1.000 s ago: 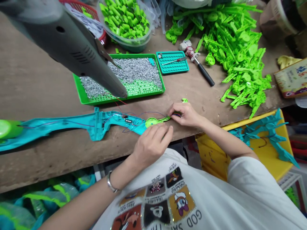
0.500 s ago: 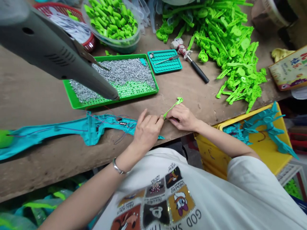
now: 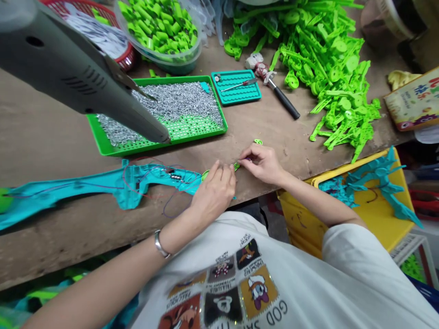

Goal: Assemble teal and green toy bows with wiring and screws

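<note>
My left hand (image 3: 216, 185) is bent over a bright green plastic part (image 3: 205, 175), gripping it, at the right end of a long blue plastic shell half (image 3: 125, 180). Most of that part is under my fingers. To its right, my right hand (image 3: 263, 164) pinches with thumb and forefinger; a small dark spot shows at the tips, too little to name. Just beyond the right knuckles lies a green plastic end piece (image 3: 258, 142); whether it joins the part under my left hand is hidden. Thin red and dark wires loop out of the shell around a small metal component (image 3: 176, 177).
A green tray of screws (image 3: 192, 130) sits under a grey power-tool-like arm (image 3: 113, 91). Behind are a teal tray with a screwdriver (image 3: 236, 98), a hammer (image 3: 286, 103), a tub of green caps (image 3: 178, 57) and piled green parts (image 3: 343, 77). A yellow bin (image 3: 384, 224) stands right.
My left hand has shifted slightly and green now shows at its left side. My right hand has come off the long green strip and pinches higher up. The wires have moved a little.
</note>
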{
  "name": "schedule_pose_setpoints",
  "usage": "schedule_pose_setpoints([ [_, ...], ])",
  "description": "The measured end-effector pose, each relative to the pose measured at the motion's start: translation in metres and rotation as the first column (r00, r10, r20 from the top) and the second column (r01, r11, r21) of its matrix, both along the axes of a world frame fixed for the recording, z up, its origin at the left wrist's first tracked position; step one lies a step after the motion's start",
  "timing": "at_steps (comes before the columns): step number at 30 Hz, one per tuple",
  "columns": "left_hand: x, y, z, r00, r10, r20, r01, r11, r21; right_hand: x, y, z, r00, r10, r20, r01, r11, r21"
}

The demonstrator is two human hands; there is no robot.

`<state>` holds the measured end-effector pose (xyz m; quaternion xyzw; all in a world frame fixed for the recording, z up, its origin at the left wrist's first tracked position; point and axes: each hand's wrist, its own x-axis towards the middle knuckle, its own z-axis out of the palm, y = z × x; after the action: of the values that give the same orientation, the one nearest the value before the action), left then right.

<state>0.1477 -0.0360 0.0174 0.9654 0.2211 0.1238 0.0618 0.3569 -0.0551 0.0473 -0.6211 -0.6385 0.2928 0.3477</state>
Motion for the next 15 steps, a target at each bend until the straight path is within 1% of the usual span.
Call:
schedule_pose_setpoints([
  [2, 0.0007, -0.0007, 0.0006, 1.0, -0.004, -0.019, 0.004, 1.0, 0.027, -0.0018, 0.0011, -0.0031, 0.991, -0.06, -0.116, 0.054, 0.997, -0.054],
  [3, 0.0009, -0.0012, 0.0009, 1.0, -0.009, -0.026, 0.01, 0.999, 0.04, -0.0019, 0.0012, -0.0039, 0.988, -0.076, -0.136, 0.068, 0.996, -0.063],
  [4, 0.0009, -0.0016, 0.001, 0.999, -0.013, -0.03, 0.014, 0.999, 0.052, -0.0015, 0.001, -0.0041, 0.99, -0.078, -0.121, 0.072, 0.996, -0.056],
  [6, 0.0005, -0.0026, 0.0013, 0.999, -0.018, -0.032, 0.02, 0.998, 0.065, -0.0001, -0.0003, -0.0028, 0.998, -0.058, -0.008, 0.058, 0.998, -0.014],
  [9, -0.0008, -0.0037, 0.0016, 1.0, -0.021, -0.022, 0.022, 0.998, 0.059, 0.0012, -0.0035, 0.0003, 0.985, -0.046, 0.163, 0.042, 0.999, 0.025],
  [12, -0.0018, -0.0036, 0.0025, 0.999, -0.032, -0.008, 0.032, 0.997, 0.064, -0.0002, -0.0064, 0.0011, 0.969, -0.065, 0.237, 0.058, 0.998, 0.036],
  [15, -0.0013, -0.0016, 0.005, 1.0, -0.025, 0.001, 0.025, 0.998, 0.055, -0.0009, -0.0087, 0.0018, 0.963, -0.077, 0.258, 0.065, 0.996, 0.054],
])
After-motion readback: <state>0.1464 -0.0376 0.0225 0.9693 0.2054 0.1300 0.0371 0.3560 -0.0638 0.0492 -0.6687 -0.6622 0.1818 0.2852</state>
